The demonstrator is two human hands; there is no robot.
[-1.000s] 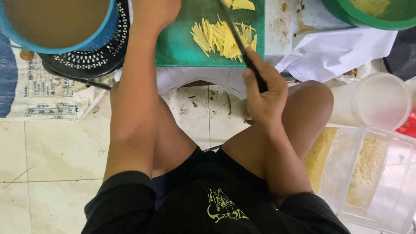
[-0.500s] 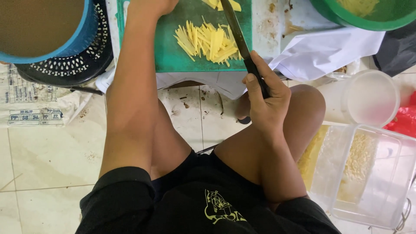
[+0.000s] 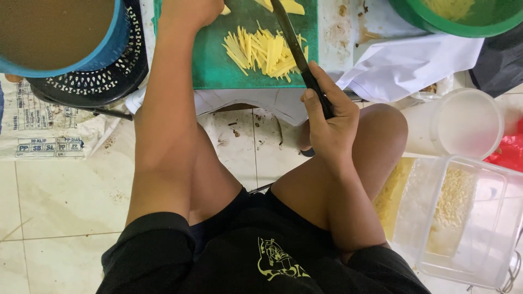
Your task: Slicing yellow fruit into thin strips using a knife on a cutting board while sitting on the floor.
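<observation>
1. Head view: the right hand (image 3: pixel 332 128) has its grip pressed around the black handle of one knife (image 3: pixel 297 51), and the blade lies over the green cutting board (image 3: pixel 218 68).
2. One pile of thin yellow strips (image 3: pixel 264 51) lies on the board, just left of the blade.
3. The left hand (image 3: pixel 188 11) rests at the top edge of the board beside a yellow piece; its fingers are cut off by the frame, so I cannot tell its grip.
4. Around: one blue bucket (image 3: pixel 109 49), one green bowl (image 3: pixel 436 24), two clear containers (image 3: pixel 468 218).
</observation>
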